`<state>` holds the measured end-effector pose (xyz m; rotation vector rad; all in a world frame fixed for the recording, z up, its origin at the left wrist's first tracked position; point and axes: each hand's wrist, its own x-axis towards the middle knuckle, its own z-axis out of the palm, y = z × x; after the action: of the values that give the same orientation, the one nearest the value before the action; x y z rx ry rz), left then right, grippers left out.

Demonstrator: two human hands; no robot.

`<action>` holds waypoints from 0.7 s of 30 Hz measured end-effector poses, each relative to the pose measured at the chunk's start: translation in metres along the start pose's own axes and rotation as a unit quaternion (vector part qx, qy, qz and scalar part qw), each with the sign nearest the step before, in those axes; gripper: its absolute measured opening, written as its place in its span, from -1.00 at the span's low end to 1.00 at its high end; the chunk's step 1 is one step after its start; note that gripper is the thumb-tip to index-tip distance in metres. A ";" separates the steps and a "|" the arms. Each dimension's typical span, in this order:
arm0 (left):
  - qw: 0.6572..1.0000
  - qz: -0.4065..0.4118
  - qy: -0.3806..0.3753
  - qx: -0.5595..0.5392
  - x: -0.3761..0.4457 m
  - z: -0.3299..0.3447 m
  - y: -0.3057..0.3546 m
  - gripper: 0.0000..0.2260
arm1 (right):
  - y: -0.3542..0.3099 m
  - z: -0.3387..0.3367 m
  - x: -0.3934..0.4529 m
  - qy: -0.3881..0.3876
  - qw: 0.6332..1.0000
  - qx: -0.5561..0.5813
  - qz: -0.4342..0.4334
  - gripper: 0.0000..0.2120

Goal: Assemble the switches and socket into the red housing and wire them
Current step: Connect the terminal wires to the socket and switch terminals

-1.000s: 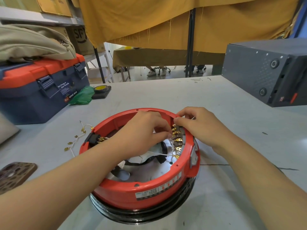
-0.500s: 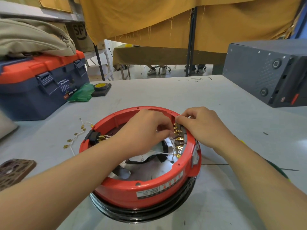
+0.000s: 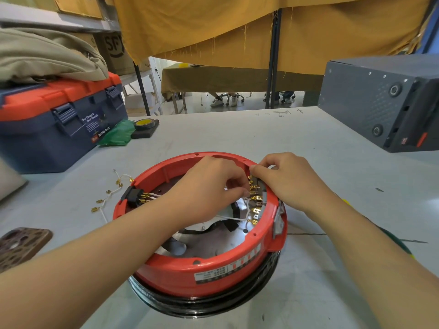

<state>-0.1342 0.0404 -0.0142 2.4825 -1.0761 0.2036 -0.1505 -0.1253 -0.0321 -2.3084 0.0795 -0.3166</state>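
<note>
While the red housing sits on the grey table just in front of you, your left hand reaches inside it with thumb and fingers pinched together at the brass terminals on its right inner wall. Your right hand curls over the rim there; what either hand holds is hidden. Spare leads lie just left of the housing.
</note>
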 end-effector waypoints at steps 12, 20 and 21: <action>1.000 0.015 0.002 -0.006 0.001 0.001 0.003 -0.94 | -0.002 -0.001 -0.001 0.000 1.000 0.002 -0.004 -0.76; 0.999 0.041 0.009 0.009 0.000 0.003 0.002 -0.95 | -0.004 0.000 -0.002 0.000 1.000 -0.001 -0.004 -0.75; 0.999 0.044 0.012 0.012 0.000 0.003 0.002 -0.95 | -0.005 0.000 -0.002 0.000 1.000 -0.001 -0.004 -0.75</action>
<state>-0.1358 0.0383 -0.0163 2.4500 -1.1812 0.2742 -0.1528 -0.1221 -0.0290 -2.3110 0.0703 -0.3195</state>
